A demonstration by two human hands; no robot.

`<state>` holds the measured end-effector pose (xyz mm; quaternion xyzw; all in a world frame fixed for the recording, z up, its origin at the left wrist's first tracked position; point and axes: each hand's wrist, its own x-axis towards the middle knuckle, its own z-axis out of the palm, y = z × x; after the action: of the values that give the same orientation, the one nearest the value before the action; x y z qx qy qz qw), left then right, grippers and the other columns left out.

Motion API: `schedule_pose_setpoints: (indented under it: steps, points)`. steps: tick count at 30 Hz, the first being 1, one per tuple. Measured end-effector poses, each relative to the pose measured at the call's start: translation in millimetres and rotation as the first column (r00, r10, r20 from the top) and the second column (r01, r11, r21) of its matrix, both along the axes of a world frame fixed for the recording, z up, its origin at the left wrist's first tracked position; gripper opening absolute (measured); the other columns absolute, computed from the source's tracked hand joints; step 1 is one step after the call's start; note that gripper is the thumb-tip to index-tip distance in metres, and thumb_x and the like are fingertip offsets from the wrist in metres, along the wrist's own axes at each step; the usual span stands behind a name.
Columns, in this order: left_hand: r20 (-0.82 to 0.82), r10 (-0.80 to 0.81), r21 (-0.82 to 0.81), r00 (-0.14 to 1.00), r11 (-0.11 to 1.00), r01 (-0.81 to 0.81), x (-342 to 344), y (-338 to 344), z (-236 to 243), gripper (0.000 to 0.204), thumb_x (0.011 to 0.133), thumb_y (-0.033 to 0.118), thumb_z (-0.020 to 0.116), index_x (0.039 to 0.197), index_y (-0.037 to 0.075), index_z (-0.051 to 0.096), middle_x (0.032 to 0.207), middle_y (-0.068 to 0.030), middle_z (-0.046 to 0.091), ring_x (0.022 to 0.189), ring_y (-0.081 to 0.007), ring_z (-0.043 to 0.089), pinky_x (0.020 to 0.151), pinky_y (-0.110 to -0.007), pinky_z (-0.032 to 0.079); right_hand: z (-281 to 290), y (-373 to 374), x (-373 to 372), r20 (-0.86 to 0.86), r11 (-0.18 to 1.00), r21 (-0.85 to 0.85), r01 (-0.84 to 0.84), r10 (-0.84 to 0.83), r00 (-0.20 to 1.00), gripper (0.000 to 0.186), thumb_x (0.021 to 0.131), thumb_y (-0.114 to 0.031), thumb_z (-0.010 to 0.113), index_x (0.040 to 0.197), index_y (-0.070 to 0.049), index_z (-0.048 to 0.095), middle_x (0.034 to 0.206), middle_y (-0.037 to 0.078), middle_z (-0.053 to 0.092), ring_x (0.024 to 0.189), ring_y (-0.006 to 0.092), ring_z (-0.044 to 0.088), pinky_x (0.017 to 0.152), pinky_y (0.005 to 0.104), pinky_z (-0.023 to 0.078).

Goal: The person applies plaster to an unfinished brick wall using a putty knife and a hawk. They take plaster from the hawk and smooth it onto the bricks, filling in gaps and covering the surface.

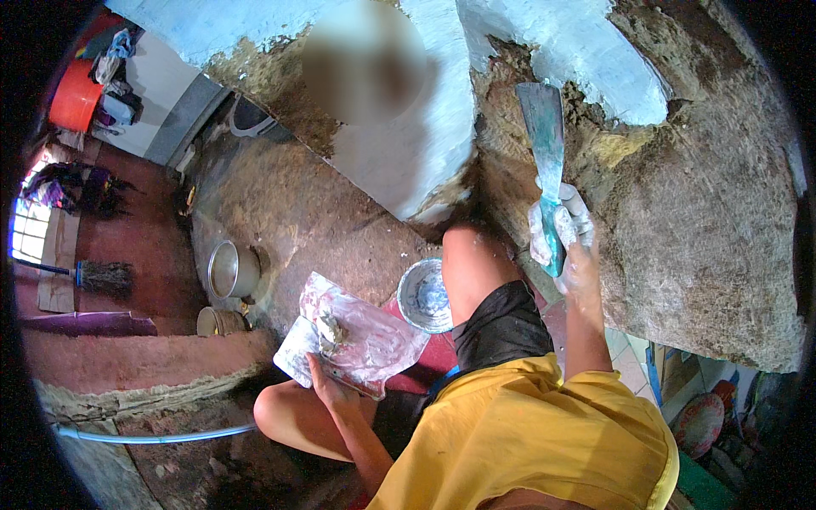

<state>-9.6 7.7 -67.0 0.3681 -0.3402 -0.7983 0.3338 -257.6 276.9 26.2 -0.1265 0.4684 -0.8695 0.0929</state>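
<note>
My right hand (568, 242), coated in white paste, grips the green handle of a putty knife (542, 127), its wide metal blade upright beside the rough, partly plastered wall (697, 221). My left hand (330, 382) holds a pinkish-white sheet or board (374, 347) by its lower left edge, with a lump of white paste (331, 331) on it. Just beyond the board, by my bent knee, sits a round bowl (423, 293) with a white, smeared inside.
A metal pot (223, 270) and smaller container (212, 320) stand left on the stained floor, near a low reddish ledge (144, 365). A light blue pipe (153, 435), broom (102, 276) and red bucket (72, 98) lie farther left. Assorted items (697, 421) crowd the lower right.
</note>
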Motion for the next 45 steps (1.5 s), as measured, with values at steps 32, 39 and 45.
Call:
schedule_pose_setpoints:
  steps: [32,39,45]
  points:
    - [0.08,0.003,-0.054,0.997,0.999,0.002,-3,7,17,0.046,0.089,0.031,0.046,0.122,0.0,0.041,0.117,-0.0106,0.05,0.105,-0.0229,0.05,0.09,-0.037,0.039,-10,-6,5,0.015,1.0,-0.016,-0.009,0.009,1.0,0.047,0.087,-0.031,0.05,0.123,-0.003,0.039,0.073,0.005,0.051,0.05,0.0063,0.043,0.041,0.0184,0.035]
    - [0.057,-0.028,-0.023,0.998,0.999,0.03,-1,2,9,0.047,0.089,0.032,0.047,0.122,0.0,0.042,0.117,-0.0105,0.051,0.105,-0.0234,0.05,0.091,-0.038,0.039,-9,-10,2,0.021,1.0,-0.028,0.005,-0.005,1.0,0.046,0.088,-0.031,0.049,0.123,-0.003,0.039,0.073,0.004,0.051,0.05,0.0059,0.043,0.041,0.018,0.034]
    - [0.072,0.071,0.034,0.995,0.997,-0.074,-3,2,8,0.046,0.088,0.033,0.048,0.12,0.0,0.043,0.115,-0.0103,0.052,0.103,-0.0232,0.051,0.09,-0.037,0.039,-9,-14,-1,0.016,0.998,-0.06,0.007,-0.006,1.0,0.042,0.088,-0.029,0.049,0.122,-0.005,0.041,0.074,0.004,0.052,0.05,0.006,0.044,0.041,0.0183,0.035]
